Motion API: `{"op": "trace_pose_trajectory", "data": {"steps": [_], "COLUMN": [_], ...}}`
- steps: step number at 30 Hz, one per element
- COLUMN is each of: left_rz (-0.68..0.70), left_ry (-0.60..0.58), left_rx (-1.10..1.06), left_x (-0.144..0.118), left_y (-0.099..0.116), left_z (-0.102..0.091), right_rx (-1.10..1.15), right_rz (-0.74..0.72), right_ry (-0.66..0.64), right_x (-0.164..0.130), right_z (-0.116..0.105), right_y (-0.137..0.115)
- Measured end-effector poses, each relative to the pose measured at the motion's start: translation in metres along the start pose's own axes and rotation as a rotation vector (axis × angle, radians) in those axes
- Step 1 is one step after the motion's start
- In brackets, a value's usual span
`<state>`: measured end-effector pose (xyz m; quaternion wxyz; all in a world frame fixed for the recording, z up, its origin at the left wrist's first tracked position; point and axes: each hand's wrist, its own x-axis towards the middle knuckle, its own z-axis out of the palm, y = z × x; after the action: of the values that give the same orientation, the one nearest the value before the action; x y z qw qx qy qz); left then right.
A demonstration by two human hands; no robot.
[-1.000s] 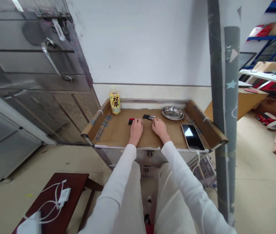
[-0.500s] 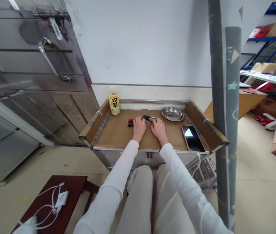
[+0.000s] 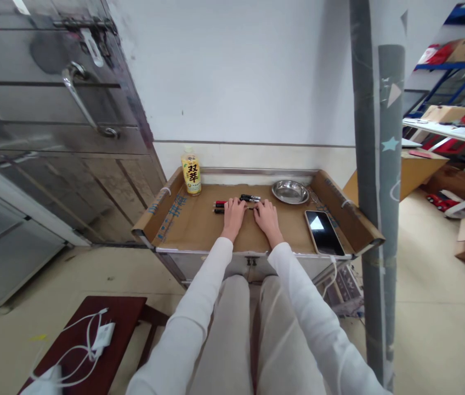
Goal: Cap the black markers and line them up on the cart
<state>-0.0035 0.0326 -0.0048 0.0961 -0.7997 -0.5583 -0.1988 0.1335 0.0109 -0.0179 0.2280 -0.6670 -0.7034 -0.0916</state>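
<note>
My left hand (image 3: pixel 233 216) rests on the cardboard-lined tabletop (image 3: pixel 199 230), fingers curled over several pens. A red pen (image 3: pixel 220 204) and a black pen (image 3: pixel 219 211) stick out on its left side. Close by to the right, my right hand (image 3: pixel 267 218) has its fingertips bent together at the end of a thin dark pen (image 3: pixel 251 208), which spans the gap between both hands. Just beyond the fingertips lie black pens (image 3: pixel 250 197), side by side. My fingers hide much of the pens in the hands.
A yellow-labelled drink bottle (image 3: pixel 192 174) stands at the back left. A round metal dish (image 3: pixel 290 192) sits at the back right, with a phone (image 3: pixel 324 232) on a white cable nearer me. Cardboard flaps rise at both sides; a wrapped grey pole (image 3: pixel 389 219) stands at the right.
My right fingertips have shifted slightly off the black pens towards me. A thin dark pen now shows between the two hands. The left hand has barely moved.
</note>
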Motion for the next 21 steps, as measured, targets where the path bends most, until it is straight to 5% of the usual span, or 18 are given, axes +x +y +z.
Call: {"op": "trace_pose_trajectory", "data": {"steps": [14, 21], "left_rz": [0.101, 0.083], "left_ry": [-0.024, 0.004], "left_rx": [-0.11, -0.123], "left_x": [0.0, 0.0], "left_y": [0.003, 0.003], "left_z": [-0.007, -0.002], "right_rx": [0.069, 0.033], "right_rz": [-0.094, 0.149], "right_ry": [-0.011, 0.102], "right_x": [-0.001, -0.005], "right_z": [-0.009, -0.01], "right_y": [-0.003, -0.002]}}
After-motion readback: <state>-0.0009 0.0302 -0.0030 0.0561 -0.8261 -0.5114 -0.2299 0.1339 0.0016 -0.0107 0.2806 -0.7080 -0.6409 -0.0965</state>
